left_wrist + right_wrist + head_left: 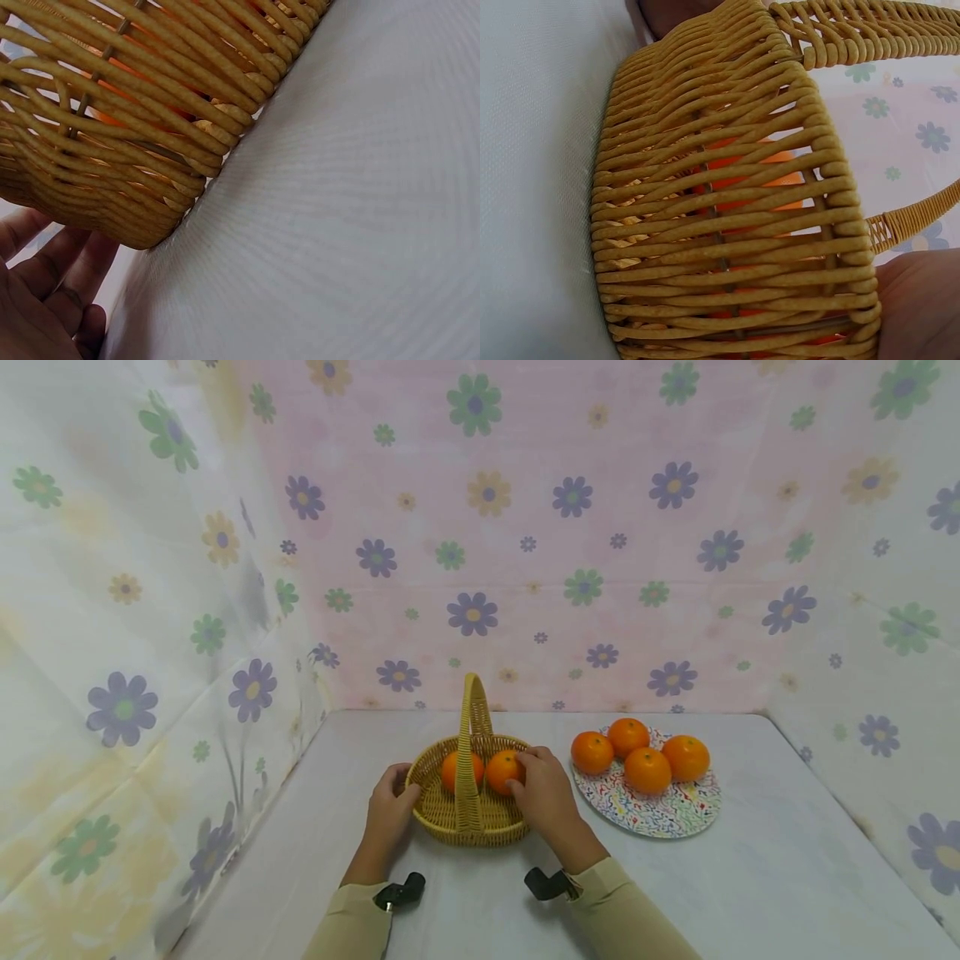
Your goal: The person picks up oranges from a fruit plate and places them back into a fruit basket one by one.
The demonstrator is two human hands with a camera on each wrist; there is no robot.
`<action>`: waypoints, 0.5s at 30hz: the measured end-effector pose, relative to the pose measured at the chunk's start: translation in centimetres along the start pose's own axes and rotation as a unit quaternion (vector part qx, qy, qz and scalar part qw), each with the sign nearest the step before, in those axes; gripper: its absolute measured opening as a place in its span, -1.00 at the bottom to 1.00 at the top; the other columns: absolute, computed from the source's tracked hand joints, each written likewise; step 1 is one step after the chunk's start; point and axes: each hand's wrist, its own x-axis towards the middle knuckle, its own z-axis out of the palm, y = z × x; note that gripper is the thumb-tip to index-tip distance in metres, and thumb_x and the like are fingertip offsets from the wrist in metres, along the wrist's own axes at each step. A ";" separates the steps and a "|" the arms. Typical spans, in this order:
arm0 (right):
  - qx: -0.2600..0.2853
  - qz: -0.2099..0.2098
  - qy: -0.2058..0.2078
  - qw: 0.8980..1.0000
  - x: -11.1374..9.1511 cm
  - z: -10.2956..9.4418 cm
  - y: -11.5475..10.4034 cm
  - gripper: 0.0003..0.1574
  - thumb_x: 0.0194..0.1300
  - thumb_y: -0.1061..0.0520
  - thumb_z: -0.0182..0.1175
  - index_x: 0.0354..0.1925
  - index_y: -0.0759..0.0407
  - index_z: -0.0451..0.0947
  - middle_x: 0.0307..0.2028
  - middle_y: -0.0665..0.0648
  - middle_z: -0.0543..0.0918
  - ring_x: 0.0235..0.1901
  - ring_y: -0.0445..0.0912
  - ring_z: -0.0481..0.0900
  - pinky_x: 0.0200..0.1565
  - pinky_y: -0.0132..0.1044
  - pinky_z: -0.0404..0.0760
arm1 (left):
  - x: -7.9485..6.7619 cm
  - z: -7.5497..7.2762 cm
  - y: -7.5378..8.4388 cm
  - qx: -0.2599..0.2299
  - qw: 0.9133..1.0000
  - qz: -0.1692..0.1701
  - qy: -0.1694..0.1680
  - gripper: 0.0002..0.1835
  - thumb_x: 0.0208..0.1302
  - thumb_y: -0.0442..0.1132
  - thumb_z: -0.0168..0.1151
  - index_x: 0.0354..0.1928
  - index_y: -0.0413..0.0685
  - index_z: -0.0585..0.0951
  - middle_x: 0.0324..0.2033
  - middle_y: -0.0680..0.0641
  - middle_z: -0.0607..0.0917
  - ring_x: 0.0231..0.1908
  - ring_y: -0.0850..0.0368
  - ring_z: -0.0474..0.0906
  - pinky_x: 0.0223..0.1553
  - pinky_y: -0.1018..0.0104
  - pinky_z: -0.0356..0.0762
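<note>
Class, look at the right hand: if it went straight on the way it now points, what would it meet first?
The orange on the right in the basket, which the right hand appears to touch. Beyond that, whether the handle would be next is hard to judge, as depth is unclear.

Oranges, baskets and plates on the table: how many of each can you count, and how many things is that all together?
Oranges: 6 (2 in the basket, 4 on the plate)
Basket: 1
Plate: 1
Total: 8
</note>
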 end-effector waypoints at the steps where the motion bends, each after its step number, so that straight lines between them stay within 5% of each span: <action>1: 0.000 0.001 -0.001 1.000 0.0 0.0 0.0 -0.32 0.27 0.05 0.46 0.30 0.21 0.58 0.21 0.22 0.59 0.25 0.09 0.57 0.32 0.03 0.54 | 0.0 0.0 0.0 0.001 1.000 -0.001 0.000 -0.54 0.31 -0.18 0.17 0.24 -0.05 0.53 0.17 -0.12 0.64 0.14 -0.06 0.56 0.27 -0.05 0.50; 15: 0.004 -0.001 -0.019 1.000 -0.4 -1.6 0.3 -0.35 0.26 0.03 0.47 0.27 0.18 0.61 0.24 0.22 0.58 0.27 0.11 0.57 0.28 0.05 0.58 | 0.0 0.1 0.0 -0.002 1.000 -0.003 0.000 -0.53 0.32 -0.18 0.16 0.26 -0.08 0.52 0.18 -0.14 0.63 0.17 -0.07 0.55 0.30 -0.07 0.50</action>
